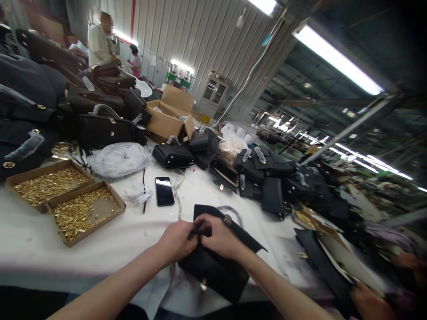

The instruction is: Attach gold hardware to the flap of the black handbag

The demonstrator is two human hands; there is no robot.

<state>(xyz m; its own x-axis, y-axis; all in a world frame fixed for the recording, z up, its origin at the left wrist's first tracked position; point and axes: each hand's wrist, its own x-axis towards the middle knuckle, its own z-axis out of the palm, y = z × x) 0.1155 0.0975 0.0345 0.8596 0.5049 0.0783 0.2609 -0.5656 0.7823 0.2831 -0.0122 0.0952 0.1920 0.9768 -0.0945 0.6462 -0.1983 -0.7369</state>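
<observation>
A black handbag [216, 271] lies on the white table in front of me, with a gold clasp on its near face and a plastic-wrapped handle [235, 212] arching behind. My left hand [180, 240] has its fingers closed at the bag's upper left edge. Close against it, my right hand [216, 233] pinches the same spot, thumb and fingers bent together. A small dark part of the bag, perhaps a strap or edge, shows between the fingertips; its exact form is hidden.
Two cardboard trays of small gold fittings [78, 218] stand at left, near a phone [164, 192] and crumpled plastic [118, 159]. Black handbags [171, 155] pile up behind, around an open carton [167, 120]. A co-worker's hand [372, 302] holds another bag [328, 266] at right.
</observation>
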